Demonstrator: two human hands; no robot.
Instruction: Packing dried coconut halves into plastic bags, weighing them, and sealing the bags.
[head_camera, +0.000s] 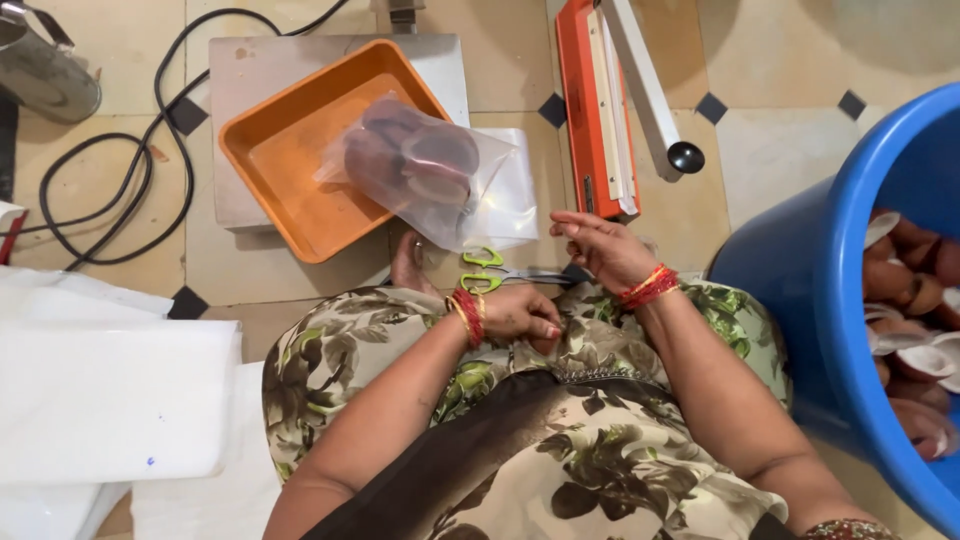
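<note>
Centre frame: filled plastic bag (430, 170) rests unsealed on orange tray (300, 160); left hand (520, 315) curled empty beside scissors (482, 270); right hand (600, 248) fingers loosely open, empty.

The person wears a loose garment of pale cream cloth printed all over with large leaves in olive, dark brown and bright green, and the print covers both knees and the lap alike. A long dark brown drape, plain and slightly sheer, runs slantwise across the lap, with a narrow beaded or stitched trim along its upper edge. The left hand (520, 315) carries a stack of red bangles at the wrist, with a thin gold one among them. The right hand (603, 250) has red and orange bangles (a gold one too). A patterned sleeve hem shows at the right upper arm.
</note>
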